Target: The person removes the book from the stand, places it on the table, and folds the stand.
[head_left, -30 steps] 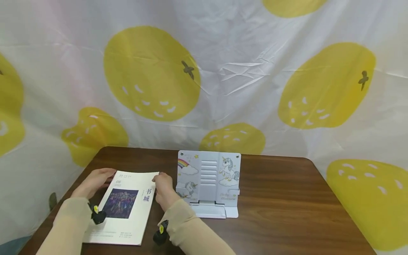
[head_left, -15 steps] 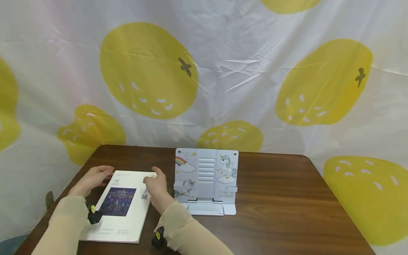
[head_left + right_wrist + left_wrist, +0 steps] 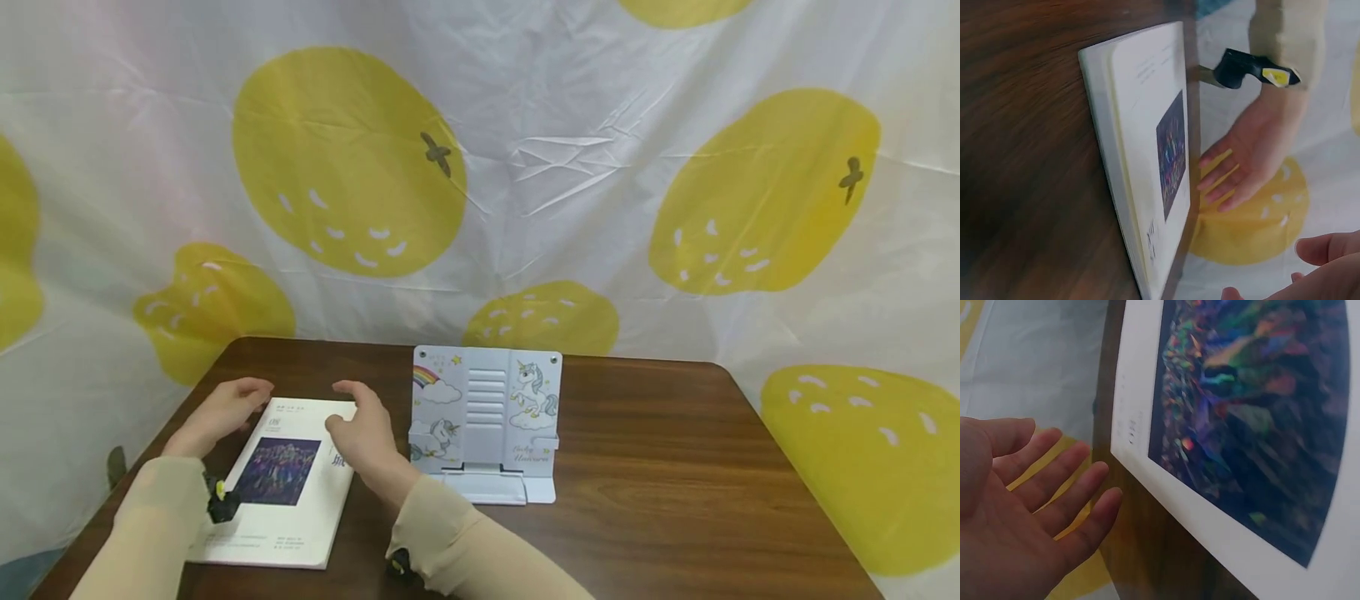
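A white paperback book [image 3: 275, 472] with a dark picture on its cover lies flat on the left of the table. In the right wrist view the book [image 3: 1147, 94] shows a yellowish line along its thick edge; whether it is one volume or two stacked I cannot tell. My left hand [image 3: 219, 418] is by its far left corner, and in the left wrist view the hand [image 3: 1047, 512] has spread fingers, apart from the book. My right hand [image 3: 372, 446] hovers over the right edge, thumb and fingers apart, holding nothing.
A white metal book stand [image 3: 487, 408] with unicorn and rainbow prints stands upright to the right of the book. Brown wood tabletop [image 3: 645, 467] extends to its right. A white curtain [image 3: 555, 200] with yellow fruit prints hangs behind the table.
My right hand has let go of the book's far right corner and lifted, its thumb and fingers parting. The left hand has moved slightly off the far left corner. The book stays in place.
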A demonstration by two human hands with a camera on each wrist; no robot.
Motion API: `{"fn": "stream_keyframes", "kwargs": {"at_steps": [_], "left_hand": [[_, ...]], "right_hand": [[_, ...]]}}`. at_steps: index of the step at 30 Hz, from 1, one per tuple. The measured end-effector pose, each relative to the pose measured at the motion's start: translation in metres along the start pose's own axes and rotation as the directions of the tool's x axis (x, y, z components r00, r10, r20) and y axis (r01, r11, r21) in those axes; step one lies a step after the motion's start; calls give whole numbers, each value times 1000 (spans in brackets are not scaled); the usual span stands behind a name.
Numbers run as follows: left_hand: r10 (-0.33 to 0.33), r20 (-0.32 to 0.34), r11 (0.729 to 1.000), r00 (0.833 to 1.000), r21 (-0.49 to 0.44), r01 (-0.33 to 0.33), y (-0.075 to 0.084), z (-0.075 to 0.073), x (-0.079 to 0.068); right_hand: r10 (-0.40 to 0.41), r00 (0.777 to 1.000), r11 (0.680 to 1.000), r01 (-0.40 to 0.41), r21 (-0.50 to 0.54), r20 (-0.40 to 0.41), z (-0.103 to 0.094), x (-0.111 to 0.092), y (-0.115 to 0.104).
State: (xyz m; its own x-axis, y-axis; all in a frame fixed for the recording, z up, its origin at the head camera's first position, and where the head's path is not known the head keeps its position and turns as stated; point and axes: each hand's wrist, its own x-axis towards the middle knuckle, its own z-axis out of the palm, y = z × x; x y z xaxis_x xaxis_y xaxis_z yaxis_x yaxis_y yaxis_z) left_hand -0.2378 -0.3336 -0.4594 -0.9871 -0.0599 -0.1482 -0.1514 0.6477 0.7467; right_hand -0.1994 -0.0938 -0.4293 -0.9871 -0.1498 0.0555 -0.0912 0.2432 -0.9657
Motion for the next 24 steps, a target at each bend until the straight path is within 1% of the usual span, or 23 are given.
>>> {"fn": "stream_keyframes", "kwargs": {"at_steps": [1, 4, 6, 8, 12, 15, 16, 18, 22, 24], "left_hand": [[2, -14, 1000, 1000, 5, -2, 2, 1, 0], [17, -16, 1000, 1000, 10, -17, 10, 2, 1], [39, -7, 999, 999, 5, -39, 16, 4, 0], [70, 17, 997, 997, -17, -70, 23, 6, -1], [138, 39, 989, 990, -50, -136, 40, 11, -2], [174, 36, 983, 984, -57, -172, 52, 16, -3], [188, 35, 981, 981, -60, -186, 55, 18, -3], [213, 32, 975, 976, -71, -211, 63, 22, -3], [268, 27, 960, 963, -93, -265, 77, 32, -5], [294, 24, 952, 956, -93, -290, 84, 38, -8]], "right_hand": [[-26, 1000, 999, 26, -34, 10, -3, -2, -1], [-112, 992, 987, 118, -108, 64, -13, -8, -3], [-177, 977, 966, 195, -167, 116, -21, -12, -3], [-243, 955, 933, 278, -230, 170, -28, -17, -3], [-350, 897, 836, 430, -341, 272, -48, -25, -1], [-426, 846, 757, 528, -385, 322, -65, -28, -3], [-448, 831, 736, 552, -392, 331, -72, -27, -4], [-484, 806, 698, 591, -404, 342, -85, -26, -5], [-560, 758, 647, 653, -395, 335, -112, -20, 0], [-615, 721, 610, 691, -388, 318, -126, -17, 5]]}}
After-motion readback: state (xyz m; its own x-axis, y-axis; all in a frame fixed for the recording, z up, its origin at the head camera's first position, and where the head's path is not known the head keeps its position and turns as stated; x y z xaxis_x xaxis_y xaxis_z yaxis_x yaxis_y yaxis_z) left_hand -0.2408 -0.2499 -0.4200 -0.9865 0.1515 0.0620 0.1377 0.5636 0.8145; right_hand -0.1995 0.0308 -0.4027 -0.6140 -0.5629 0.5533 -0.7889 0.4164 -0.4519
